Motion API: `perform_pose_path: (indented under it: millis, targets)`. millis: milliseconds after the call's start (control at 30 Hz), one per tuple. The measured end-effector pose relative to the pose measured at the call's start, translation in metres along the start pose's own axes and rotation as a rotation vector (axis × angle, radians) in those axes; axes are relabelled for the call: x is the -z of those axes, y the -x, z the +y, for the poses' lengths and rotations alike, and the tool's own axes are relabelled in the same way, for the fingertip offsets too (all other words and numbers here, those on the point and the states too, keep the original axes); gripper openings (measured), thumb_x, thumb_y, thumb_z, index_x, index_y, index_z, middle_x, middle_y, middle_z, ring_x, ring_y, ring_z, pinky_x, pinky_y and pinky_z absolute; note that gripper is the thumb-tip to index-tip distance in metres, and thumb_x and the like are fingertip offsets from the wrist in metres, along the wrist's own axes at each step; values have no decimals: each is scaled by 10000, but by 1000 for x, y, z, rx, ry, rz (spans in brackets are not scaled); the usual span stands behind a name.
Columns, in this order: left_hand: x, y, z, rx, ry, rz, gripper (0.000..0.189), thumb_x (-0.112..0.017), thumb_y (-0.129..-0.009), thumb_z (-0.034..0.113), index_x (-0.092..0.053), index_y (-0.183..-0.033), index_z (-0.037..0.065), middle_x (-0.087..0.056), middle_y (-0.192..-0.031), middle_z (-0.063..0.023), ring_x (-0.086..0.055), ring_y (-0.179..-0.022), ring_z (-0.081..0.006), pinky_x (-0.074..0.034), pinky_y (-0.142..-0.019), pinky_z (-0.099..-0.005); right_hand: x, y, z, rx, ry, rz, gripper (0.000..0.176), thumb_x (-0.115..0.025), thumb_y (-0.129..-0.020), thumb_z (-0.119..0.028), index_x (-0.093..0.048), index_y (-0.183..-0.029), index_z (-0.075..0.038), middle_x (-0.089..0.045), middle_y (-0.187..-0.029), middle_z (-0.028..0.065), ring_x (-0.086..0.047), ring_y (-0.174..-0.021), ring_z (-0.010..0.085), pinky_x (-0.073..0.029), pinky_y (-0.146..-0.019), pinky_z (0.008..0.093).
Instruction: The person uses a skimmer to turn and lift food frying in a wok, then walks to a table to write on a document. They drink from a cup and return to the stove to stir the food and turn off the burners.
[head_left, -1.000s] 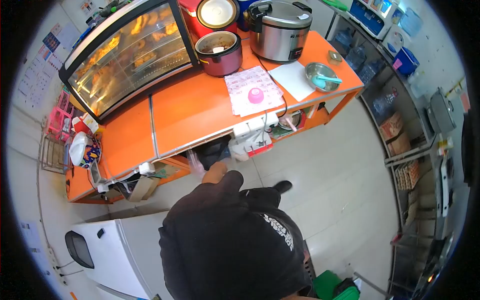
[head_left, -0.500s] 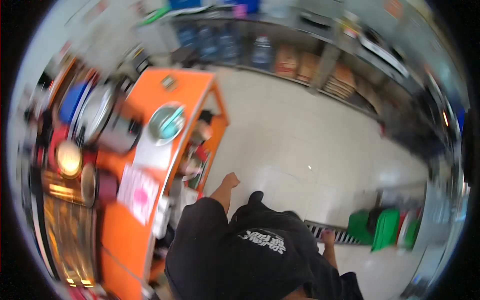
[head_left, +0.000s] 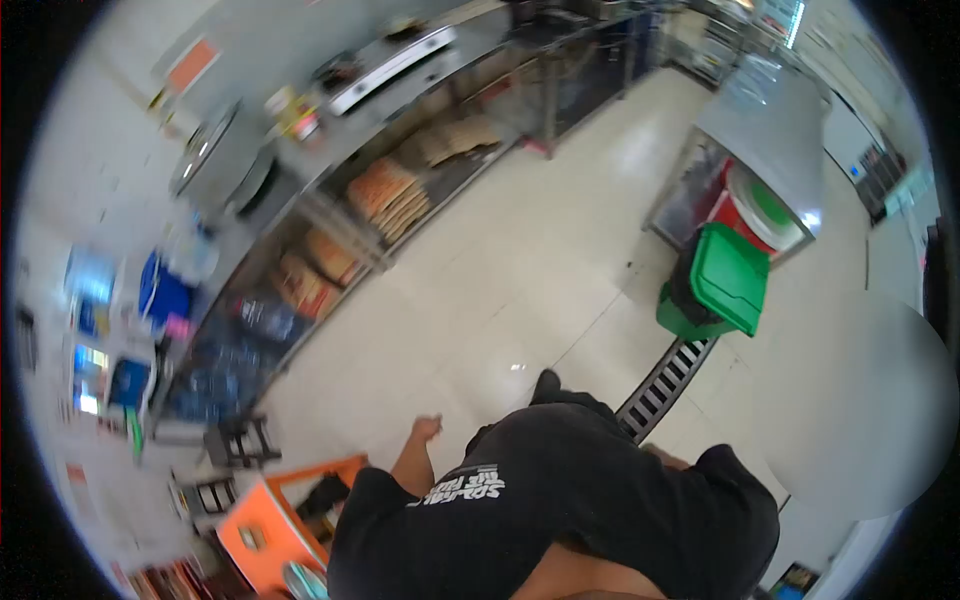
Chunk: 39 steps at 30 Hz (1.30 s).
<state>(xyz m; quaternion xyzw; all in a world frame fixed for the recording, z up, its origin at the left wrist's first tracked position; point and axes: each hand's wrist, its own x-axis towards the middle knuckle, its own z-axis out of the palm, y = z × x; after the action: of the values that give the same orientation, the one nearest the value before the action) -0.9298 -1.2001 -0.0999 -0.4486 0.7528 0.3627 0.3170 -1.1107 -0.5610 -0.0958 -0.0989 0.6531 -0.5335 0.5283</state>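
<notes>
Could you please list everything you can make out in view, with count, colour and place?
Bin: 1, green, right of centre
Floor grate: 1, grey, beside bin
Steel table: 1, grey, upper right
Wall counter: 1, grey, upper left
Stove: 1, white, on wall counter
Pot: 1, grey, on wall counter
Bucket: 1, blue, far left
Water bottles: several, bluish, below wall counter
Stacks: several, brown, below wall counter
Low table: 1, orange, bottom left
Bowl: 1, silver, bottom edge
Shirt: 1, black, bottom centre
Left hand: 1, bare, over floor
Right hand: 1, mostly hidden

Single head-worn view; forward and downward
</notes>
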Motion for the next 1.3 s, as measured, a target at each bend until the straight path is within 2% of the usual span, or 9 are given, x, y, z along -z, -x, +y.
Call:
perform_pose_path:
  millis: [200,267,333,467,667,800,1033,1133,1300]
  targets:
    - [54,-78,137,-25,204,-258,228,-535,-821,328,-608,-812,113,-599,-688,-19,-581,-683,-132,-479,-587,-337,163,-222,-176,-371,853,500,320,-568,-763,-311,-623,-786,3,-622,-838,196,-591,-800,341,-468,-712,436]
    - [90,-144,163,-936,-965,121,176,-632,-788,258,-635,-811,84,-627,-787,-28,-592,-661,-170,-476,-648,-318,207,-256,-255,-62,774,730,339,-570,-760,-341,-623,-767,-7,-618,-808,191,-585,-805,348,-461,-725,409]
    - [127,-180,206,-1089,-402,244,91,-624,-751,191,-603,-736,104,-614,-762,-25,-572,-619,-152,-465,-606,-326,255,-291,-318,41,662,803,387,-562,-763,-378,-611,-785,5,-604,-799,219,-579,-774,377,-446,-707,444]
    - [187,-226,360,147,522,12,96,-588,-742,180,-561,-685,107,-584,-727,-29,-540,-599,-171,-442,-584,-341,340,-336,-399,-11,543,889,363,-571,-765,-365,-624,-808,-9,-612,-812,208,-587,-775,361,-456,-692,424]
    - [238,-381,569,-621,-590,-370,339,-411,-845,304,-597,-805,23,-598,-876,-159,-557,-825,-308,-421,-710,-426,444,-376,-347,-335,942,964,326,-575,-776,-337,-624,-791,-16,-612,-809,190,-588,-793,351,-459,-716,441]
    - [232,-495,807,-1149,-1308,-273,318,-413,-865,319,-611,-796,79,-616,-748,-130,-576,-717,-310,-439,-675,-446,450,-344,-389,-505,209,1195,364,-540,-767,-356,-612,-766,1,-614,-824,211,-588,-796,369,-462,-732,446]
    - [217,-455,1278,-928,-611,-59,522,-415,-882,448,-608,-705,-3,-617,-730,-156,-580,-749,-288,-415,-718,-390,437,-410,-334,-905,293,1166,353,-536,-784,-356,-639,-747,-20,-640,-757,163,-617,-737,331,-486,-660,412]
    - [222,-484,1391,-959,-570,-58,529,-434,-871,472,-584,-686,0,-603,-678,-141,-572,-676,-284,-422,-668,-380,457,-500,-277,-810,-17,274,350,-520,-821,-352,-652,-787,-29,-633,-672,129,-627,-706,260,-488,-698,389]
    - [231,-548,1485,-857,-846,-130,398,-533,-834,387,-593,-685,23,-620,-736,-158,-597,-728,-225,-451,-673,-359,620,-525,-382,-805,-217,807,292,-531,-821,-300,-642,-716,-51,-625,-648,79,-601,-599,215,-493,-596,375]
